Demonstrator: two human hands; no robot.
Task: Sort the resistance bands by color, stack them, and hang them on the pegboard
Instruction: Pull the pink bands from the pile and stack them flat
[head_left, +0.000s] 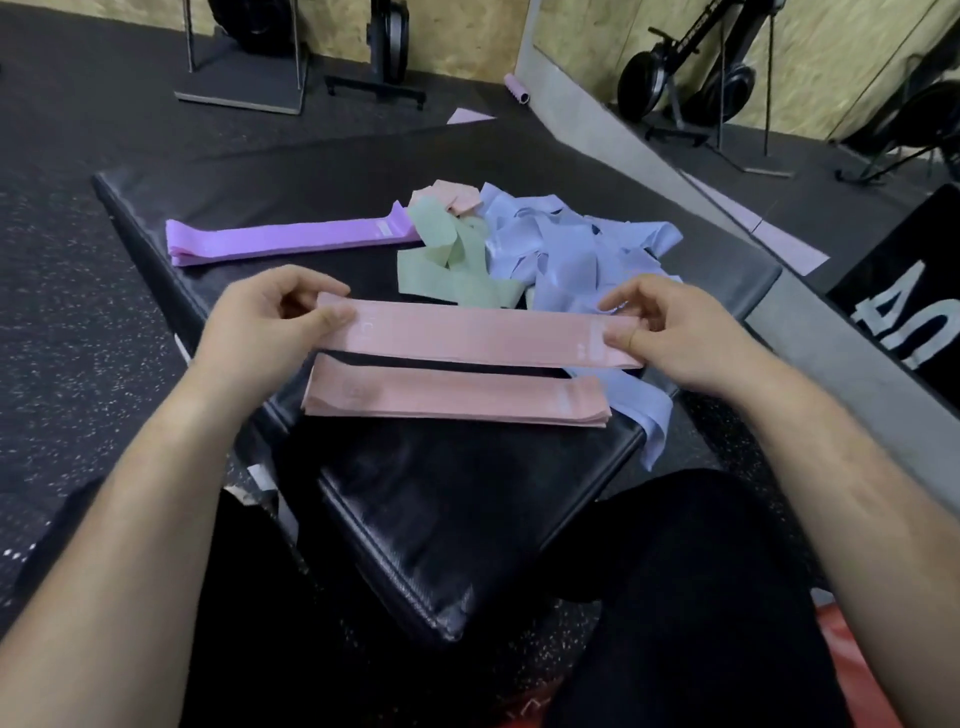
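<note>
The left hand (270, 322) pinches one end of a pink resistance band (478, 335) between thumb and curled fingers, and the right hand (670, 332) pinches the other end the same way, so the band is stretched flat between them. It is held just above and slightly beyond a neat stack of pink bands (457, 397) lying on the black padded bench (441, 519). Further back, a flat purple stack (291, 241) lies to the left, beside loose green bands (447, 260), a tangled pile of blue bands (566, 249) and a few loose pink ones (452, 197). The held band carries pale printing near each end, too blurred to read. A black box (904, 317) at the right shows large white characters, cut off by the frame's edge.
</note>
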